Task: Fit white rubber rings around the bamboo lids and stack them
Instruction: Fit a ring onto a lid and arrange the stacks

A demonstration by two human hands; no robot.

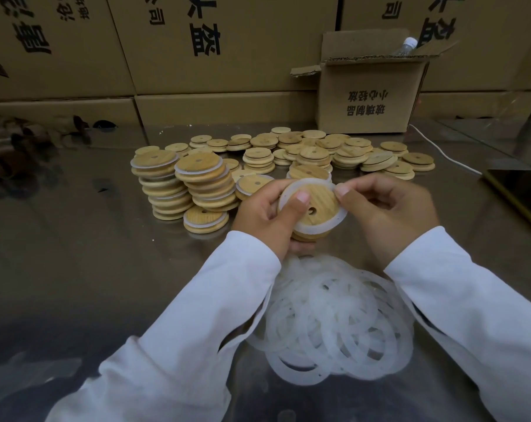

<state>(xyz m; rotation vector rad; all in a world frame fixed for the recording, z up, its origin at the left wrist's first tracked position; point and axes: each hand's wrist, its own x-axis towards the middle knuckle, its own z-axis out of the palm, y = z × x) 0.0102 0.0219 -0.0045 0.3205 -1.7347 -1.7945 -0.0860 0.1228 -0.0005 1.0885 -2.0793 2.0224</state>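
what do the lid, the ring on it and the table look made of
Lid: bamboo or light wood, matt, going by its tan colour and grain lines. Ring: likely soft rubber or silicone, translucent white, matt. Table: probably polished steel, since it mirrors the boxes.

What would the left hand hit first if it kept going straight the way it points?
The left hand, carrying a lid, would probably meet the low lid stack right behind it; depth is unclear.
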